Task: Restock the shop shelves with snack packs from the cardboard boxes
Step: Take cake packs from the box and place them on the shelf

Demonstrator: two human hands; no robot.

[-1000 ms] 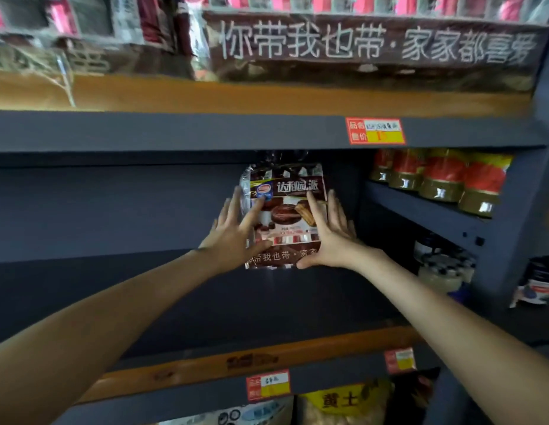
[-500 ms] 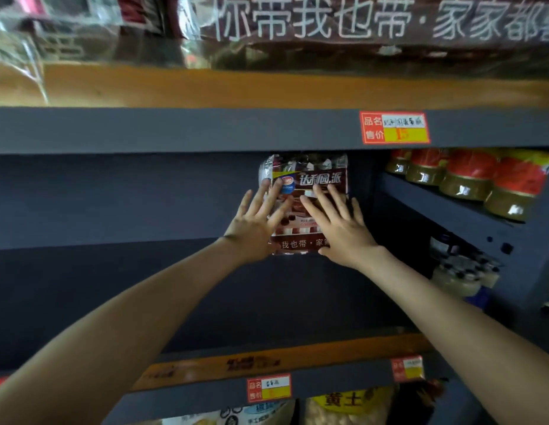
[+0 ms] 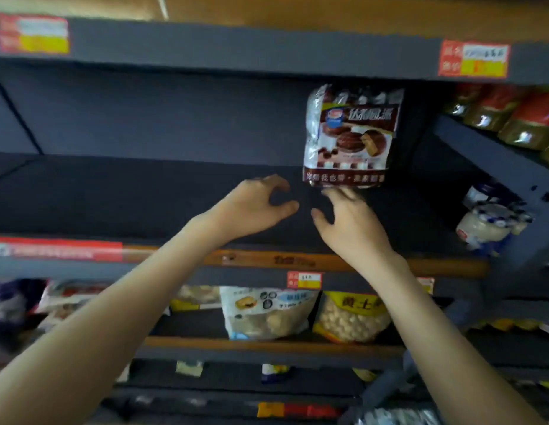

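In the head view, a brown snack pack [image 3: 351, 136] printed with chocolate pies was seen standing upright on the dark shelf [image 3: 144, 194], close under the shelf edge above. Just below and left of the snack pack, the left hand [image 3: 251, 207] was held over the shelf board with its fingers loosely curled and nothing gripped. Directly beneath the snack pack, the right hand [image 3: 348, 222] was found with fingers spread and relaxed, nothing held. Its fingertips were blurred at the pack's lower edge, so contact could not be told. Above and right of the snack pack, a red and yellow price label [image 3: 474, 59] was fixed to the upper shelf edge. To the right of the snack pack, a row of red-topped jars [image 3: 512, 118] was set on a side shelf, and a white bundle [image 3: 487, 225] was placed lower down on that side. Well below the snack pack, a white bag [image 3: 267, 314] and a yellow-topped bag [image 3: 352, 317] of pale snacks were lined up side by side on the next shelf.
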